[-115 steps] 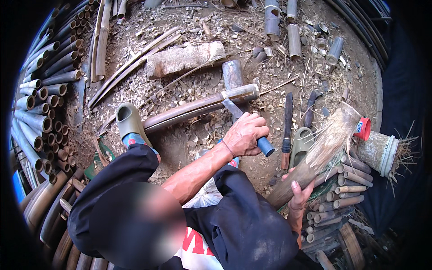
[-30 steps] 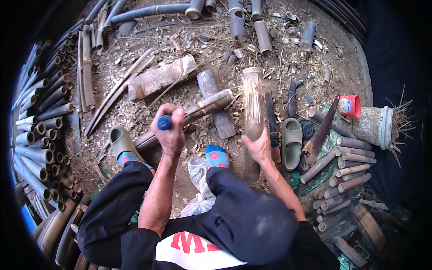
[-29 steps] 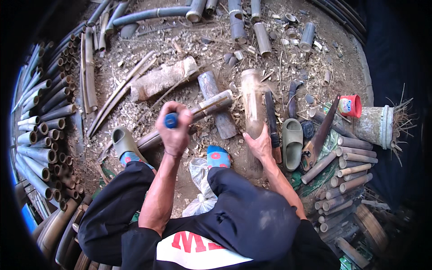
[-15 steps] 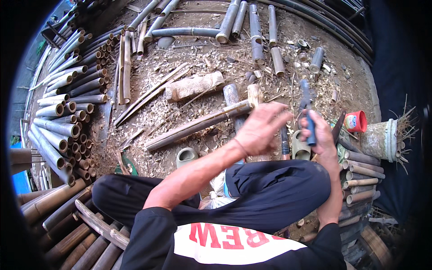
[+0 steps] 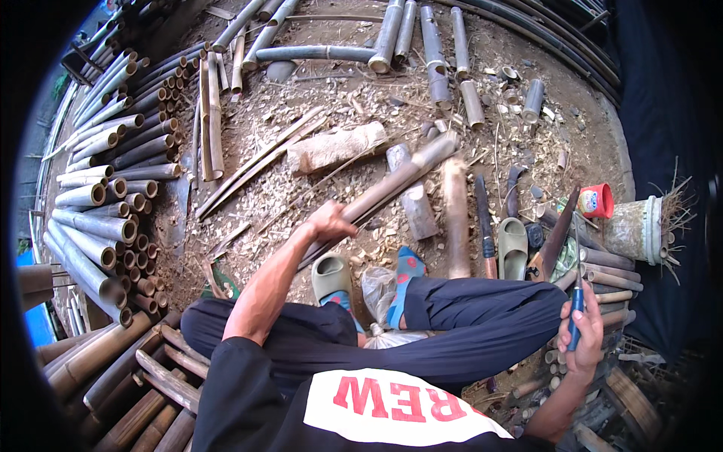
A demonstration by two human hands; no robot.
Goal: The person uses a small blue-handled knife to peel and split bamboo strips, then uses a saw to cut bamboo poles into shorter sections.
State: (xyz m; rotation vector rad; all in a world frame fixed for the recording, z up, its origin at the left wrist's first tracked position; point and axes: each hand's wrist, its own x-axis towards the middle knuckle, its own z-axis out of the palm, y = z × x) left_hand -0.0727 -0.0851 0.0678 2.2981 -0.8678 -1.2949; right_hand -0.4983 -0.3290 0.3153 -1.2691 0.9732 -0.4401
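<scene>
My left hand (image 5: 331,221) grips a brown bamboo piece (image 5: 418,167) near its closer end. The bamboo slants away to the right, its far end blurred and above a short log (image 5: 413,197). My right hand (image 5: 584,331) is off to the right beside my knee, closed round the blue handle of a tool (image 5: 577,309). A long thin metal shaft runs up from that handle; its exact kind is unclear. An upright-looking wooden piece (image 5: 455,218) stands or lies just right of the log.
A sheathed-looking blade with wooden handle (image 5: 484,226), a hatchet-like tool (image 5: 514,188), a green clog (image 5: 513,248) and a saw (image 5: 556,237) lie at right. A red tub (image 5: 595,201) and white bucket (image 5: 635,229) stand beyond. Bamboo poles (image 5: 98,218) are stacked left; chips litter the ground.
My left hand has moved left and down onto the bamboo, which has swung to a steeper slant. My right hand has drawn back to the lower right with the blue-handled tool.
</scene>
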